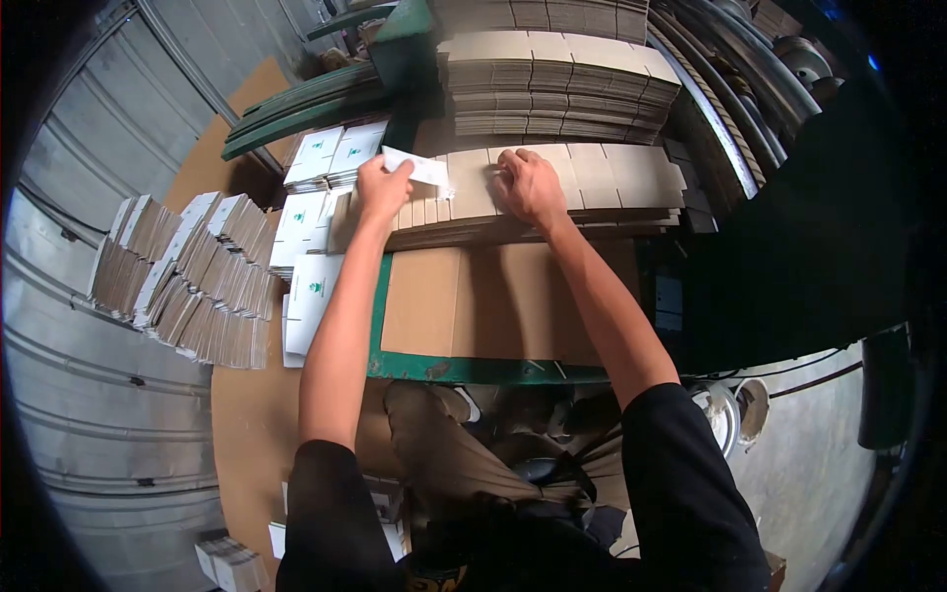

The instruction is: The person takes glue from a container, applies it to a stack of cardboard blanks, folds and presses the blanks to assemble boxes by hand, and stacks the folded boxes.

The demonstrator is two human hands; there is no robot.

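Both arms reach forward from black sleeves over the green-edged bench (444, 369), bare from the elbows and set apart, slanting toward each other as they near the work; the left forearm rises steeply, its wrist bent slightly, while the right forearm slants up and inward. The left hand (384, 189) grips a small white piece (424, 170), pinched between thumb and fingers, its free end pointing right over the left part of the low cardboard stack (592, 176); the right hand (534, 187) hangs palm down over the middle of that same stack, fingers curled under and bunched, and whether they close on anything I cannot tell. The low stack lies across the bench behind a flat brown sheet (422, 304); a taller cardboard stack (562, 74) stands beyond it; printed white cards (314, 286) lie in piles to the left, near the left forearm.
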